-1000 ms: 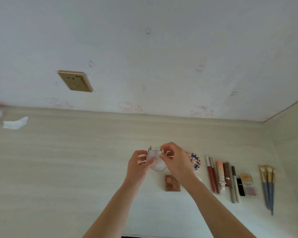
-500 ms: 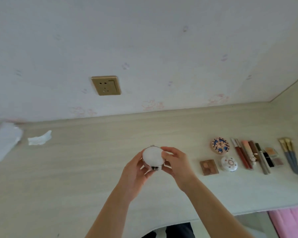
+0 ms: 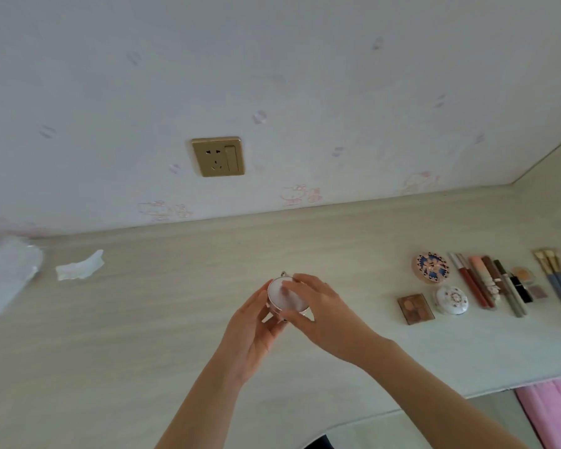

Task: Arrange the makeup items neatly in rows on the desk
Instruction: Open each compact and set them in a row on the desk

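I hold a round white compact (image 3: 284, 298) above the middle of the pale desk (image 3: 143, 335). My left hand (image 3: 250, 332) cups it from below and left. My right hand (image 3: 321, 309) grips its right side, fingers lying over the lid. To the right lie a blue-patterned round compact (image 3: 430, 266), a small white round case (image 3: 451, 300), a brown eyeshadow palette (image 3: 415, 308), several lip tubes and pencils (image 3: 486, 281) side by side, a small square palette (image 3: 531, 281) and brushes (image 3: 557, 280).
A gold wall socket (image 3: 217, 156) sits above the desk. A crumpled tissue (image 3: 80, 269) and a clear plastic wrapper (image 3: 5, 277) lie at the far left. The desk's front edge (image 3: 402, 409) curves at the lower right, with pink cloth (image 3: 554, 413) below it.
The view has swung left, so the laid-out items now sit further right. Both hands keep hold of the white compact; my right fingers have slid over its lid.
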Available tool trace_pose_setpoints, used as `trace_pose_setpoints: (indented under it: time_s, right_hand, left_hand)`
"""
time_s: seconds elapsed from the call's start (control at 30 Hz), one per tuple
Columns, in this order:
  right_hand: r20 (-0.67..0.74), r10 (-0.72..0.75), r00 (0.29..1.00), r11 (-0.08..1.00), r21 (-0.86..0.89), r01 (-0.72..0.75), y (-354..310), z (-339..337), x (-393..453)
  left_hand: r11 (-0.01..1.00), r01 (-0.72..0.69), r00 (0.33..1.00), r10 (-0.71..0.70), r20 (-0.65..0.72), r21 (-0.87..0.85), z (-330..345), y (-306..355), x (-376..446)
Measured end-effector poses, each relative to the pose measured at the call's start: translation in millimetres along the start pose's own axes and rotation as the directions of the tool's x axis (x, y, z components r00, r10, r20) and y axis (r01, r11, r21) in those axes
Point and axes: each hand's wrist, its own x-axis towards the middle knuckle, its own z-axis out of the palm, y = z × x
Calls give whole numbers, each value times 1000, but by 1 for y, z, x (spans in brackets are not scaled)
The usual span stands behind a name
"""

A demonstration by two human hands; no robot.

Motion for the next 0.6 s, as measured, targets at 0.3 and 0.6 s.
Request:
trace_pose_setpoints:
  time_s: [0.3,0.6]
  right_hand:
    - [9,-97,995,992,-78,97,28,4,41]
    - [77,-229,970,960,-145,238,44,16,60]
  left_hand:
    - [852,-231,972,185,144,470,-31,-10,38]
    - [732,-394,912,386,138,556,-52,-14,68]
